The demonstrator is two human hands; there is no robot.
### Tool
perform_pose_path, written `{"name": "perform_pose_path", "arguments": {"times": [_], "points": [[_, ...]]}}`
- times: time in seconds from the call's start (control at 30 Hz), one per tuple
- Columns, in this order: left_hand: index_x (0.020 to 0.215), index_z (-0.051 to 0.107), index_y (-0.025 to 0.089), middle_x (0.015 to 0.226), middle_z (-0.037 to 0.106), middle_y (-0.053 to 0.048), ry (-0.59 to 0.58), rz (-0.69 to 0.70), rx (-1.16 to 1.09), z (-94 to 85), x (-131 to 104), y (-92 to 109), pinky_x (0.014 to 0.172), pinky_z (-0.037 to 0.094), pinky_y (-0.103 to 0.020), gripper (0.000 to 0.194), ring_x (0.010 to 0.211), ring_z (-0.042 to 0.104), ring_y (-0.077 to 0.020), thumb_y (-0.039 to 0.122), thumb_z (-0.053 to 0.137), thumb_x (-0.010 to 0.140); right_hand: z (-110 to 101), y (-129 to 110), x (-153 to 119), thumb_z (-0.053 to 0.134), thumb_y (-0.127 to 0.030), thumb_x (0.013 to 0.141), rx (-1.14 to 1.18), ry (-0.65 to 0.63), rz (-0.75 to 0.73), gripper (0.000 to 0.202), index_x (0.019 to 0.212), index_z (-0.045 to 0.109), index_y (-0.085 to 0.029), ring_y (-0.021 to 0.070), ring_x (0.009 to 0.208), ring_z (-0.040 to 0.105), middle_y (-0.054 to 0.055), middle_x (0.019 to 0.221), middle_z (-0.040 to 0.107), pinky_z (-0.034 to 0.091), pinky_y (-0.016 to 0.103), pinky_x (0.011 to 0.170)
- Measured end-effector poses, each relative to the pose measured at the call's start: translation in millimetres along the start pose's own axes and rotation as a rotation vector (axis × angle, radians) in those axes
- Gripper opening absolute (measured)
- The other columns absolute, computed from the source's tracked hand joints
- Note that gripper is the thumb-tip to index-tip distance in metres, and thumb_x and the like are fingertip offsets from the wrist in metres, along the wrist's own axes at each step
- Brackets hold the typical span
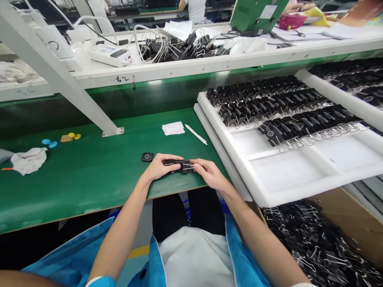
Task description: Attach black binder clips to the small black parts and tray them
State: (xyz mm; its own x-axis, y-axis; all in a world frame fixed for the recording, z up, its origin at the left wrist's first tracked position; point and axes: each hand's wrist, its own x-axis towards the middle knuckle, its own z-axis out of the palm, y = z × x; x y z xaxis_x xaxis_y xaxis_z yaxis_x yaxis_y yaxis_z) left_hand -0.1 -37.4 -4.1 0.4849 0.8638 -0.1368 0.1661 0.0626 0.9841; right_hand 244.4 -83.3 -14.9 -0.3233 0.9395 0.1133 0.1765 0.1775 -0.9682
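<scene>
Near the front edge of the green table, my left hand (163, 165) is closed around a small black part (177, 162), thumb on top. A black binder clip (187, 166) sits at the right end of that part. My right hand (208, 171) pinches the clip's wire handles between thumb and fingers. Whether the clip's jaws grip the part cannot be made out. Just left of my left hand lies a square black watch-like device (147, 157) with a round mark on its face. Beyond my hands are a stack of white paper pieces (173, 128) and a white pen-like stick (196, 134).
On the right, a white foam tray (254, 171) holds rows of clipped black parts (287, 107). Below it stands a carton of binder clips (317, 243). A slanted white post (74, 91) meets the table at left, near a white cloth (29, 160). More clips (179, 46) lie on the shelf.
</scene>
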Motion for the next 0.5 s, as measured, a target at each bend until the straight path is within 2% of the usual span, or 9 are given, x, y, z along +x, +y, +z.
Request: {"name": "perform_pose_path", "arguments": {"times": [0.3, 0.5], "points": [[0.111, 0.081, 0.018, 0.096, 0.078, -0.01, 0.004, 0.022, 0.054, 2.0, -1.3, 4.8, 0.06, 0.052, -0.027, 0.041, 0.064, 0.065, -0.0168, 0.043, 0.081, 0.078, 4.0, 4.1, 0.9, 0.051, -0.054, 0.105, -0.059, 0.029, -0.016, 0.045, 0.118, 0.075, -0.017, 0.0251, 0.086, 0.063, 0.008, 0.1, 0.071, 0.046, 0.033, 0.074], [0.113, 0.08, 0.018, 0.103, 0.077, -0.011, 0.009, 0.034, 0.074, 1.4, -1.3, 6.3, 0.063, 0.053, -0.028, 0.041, 0.064, 0.065, -0.0159, 0.044, 0.079, 0.081, 6.0, 6.2, 1.6, 0.052, -0.05, 0.104, -0.067, 0.061, -0.034, 0.041, 0.117, 0.075, -0.018, 0.0253, 0.088, 0.064, 0.008, 0.103, 0.071, 0.047, 0.034, 0.076]]}}
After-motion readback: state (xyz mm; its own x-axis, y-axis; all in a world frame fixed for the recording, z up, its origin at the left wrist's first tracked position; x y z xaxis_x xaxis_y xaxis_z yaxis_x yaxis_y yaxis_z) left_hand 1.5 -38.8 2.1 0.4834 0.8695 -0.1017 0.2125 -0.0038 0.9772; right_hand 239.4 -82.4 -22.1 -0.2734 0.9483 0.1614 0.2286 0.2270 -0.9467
